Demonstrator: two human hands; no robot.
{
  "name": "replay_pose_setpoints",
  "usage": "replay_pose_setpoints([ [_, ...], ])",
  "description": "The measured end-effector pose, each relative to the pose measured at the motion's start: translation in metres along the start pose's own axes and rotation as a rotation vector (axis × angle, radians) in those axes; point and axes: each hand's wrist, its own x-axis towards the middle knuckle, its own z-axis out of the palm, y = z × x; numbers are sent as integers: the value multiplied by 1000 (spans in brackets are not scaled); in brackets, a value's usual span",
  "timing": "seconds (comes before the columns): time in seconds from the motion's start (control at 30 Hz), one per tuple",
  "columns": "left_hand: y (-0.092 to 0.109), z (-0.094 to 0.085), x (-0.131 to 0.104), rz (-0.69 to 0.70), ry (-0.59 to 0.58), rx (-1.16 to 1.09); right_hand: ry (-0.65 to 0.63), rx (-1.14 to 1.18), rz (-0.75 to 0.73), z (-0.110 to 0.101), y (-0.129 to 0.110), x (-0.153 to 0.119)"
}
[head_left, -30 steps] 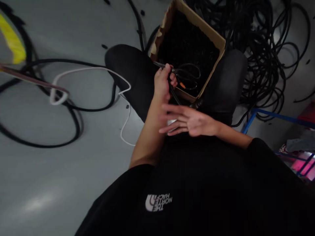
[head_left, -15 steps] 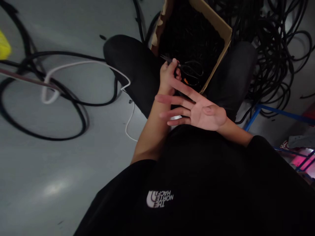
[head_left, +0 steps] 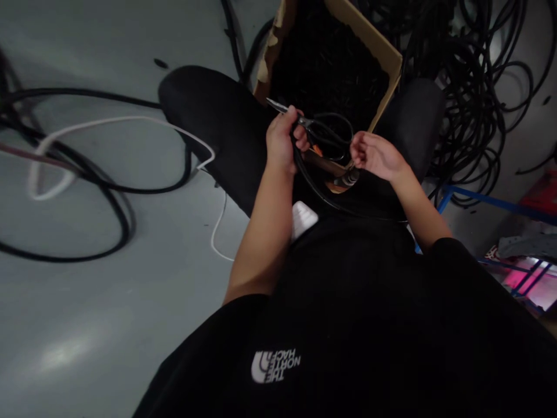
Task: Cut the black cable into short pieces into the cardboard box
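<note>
My left hand (head_left: 285,139) is closed around a pair of scissors (head_left: 307,122) near the pivot, with the pointed blades sticking out to the left and the black looped handles to the right. A black cable (head_left: 315,187) runs from beneath that hand down across my lap. At the outer edge of the handle loops is my right hand (head_left: 378,155), its fingers curled in; whether they grip the loop or something small is unclear. Below the handles, a bit of orange (head_left: 317,150) shows by the box edge.
An open cardboard box (head_left: 369,29) full of small black pieces stands between my legs. Tangled black cables (head_left: 470,87) lie at right, beside a blue metal frame (head_left: 483,200). Looped black cable (head_left: 126,217) and a white cord (head_left: 108,121) are at left. A white object (head_left: 303,217) rests by my lap.
My right hand, spread wide below the left wrist before, has moved up to the scissors' handles and curled its fingers. The left hand keeps hold of the scissors. The view has shifted slightly.
</note>
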Motion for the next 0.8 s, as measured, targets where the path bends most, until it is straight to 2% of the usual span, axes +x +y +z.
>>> replay_pose_setpoints([
  [0.07, 6, 1, -4, -45, -29, -52, 76, -15, -5, -10, -7, 0],
  [0.13, 10, 2, -6, -80, -52, -80, 76, -28, -10, -14, -6, 5],
  [0.23, 11, 2, -8, -116, -107, -33, -6, -46, 39, -9, 7, 18],
  [0.4, 6, 2, -10, -180, -232, 170, -157, -55, 117, 0, 29, 33],
  [0.6, 1, 0, -4, -178, -251, 197, -283, -90, 157, 5, 24, 30],
  [0.8, -5, -4, 3, -76, -227, 183, -386, -144, 69, 2, 33, 42],
])
